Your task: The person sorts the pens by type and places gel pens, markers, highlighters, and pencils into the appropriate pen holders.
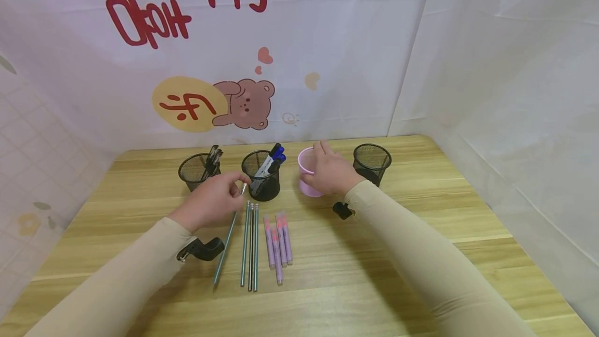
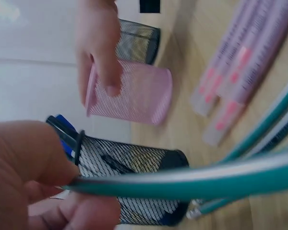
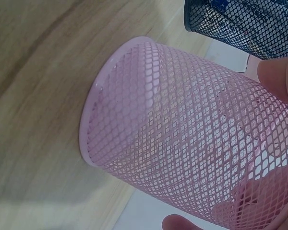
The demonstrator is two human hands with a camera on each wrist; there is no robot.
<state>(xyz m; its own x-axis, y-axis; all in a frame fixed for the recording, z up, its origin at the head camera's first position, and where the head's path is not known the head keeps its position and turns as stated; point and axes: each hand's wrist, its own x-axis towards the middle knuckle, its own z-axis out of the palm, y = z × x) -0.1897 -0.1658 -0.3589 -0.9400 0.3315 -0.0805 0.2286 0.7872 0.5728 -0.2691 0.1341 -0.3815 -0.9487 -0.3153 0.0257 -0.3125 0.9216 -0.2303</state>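
Note:
My left hand (image 1: 212, 199) pinches a teal striped pencil (image 1: 228, 246) near its upper end, and the pencil slants down toward me. In the left wrist view this pencil (image 2: 201, 184) crosses in front of a black mesh pen cup (image 2: 129, 158). My right hand (image 1: 334, 171) grips a pink mesh pen cup (image 1: 309, 190) at its upper part, with fingers around the rim. Through the mesh in the right wrist view, the pink cup (image 3: 182, 129) shows nothing inside. Beside the left hand lie several more pencils (image 1: 250, 246) side by side.
Several lilac pens with pink bands (image 1: 278, 248) lie at the middle of the wooden table (image 1: 327, 295). A black cup with dark pens (image 1: 192, 171), one with blue and black markers (image 1: 265, 186) and another black cup (image 1: 373, 157) stand along the back, near a printed cloth.

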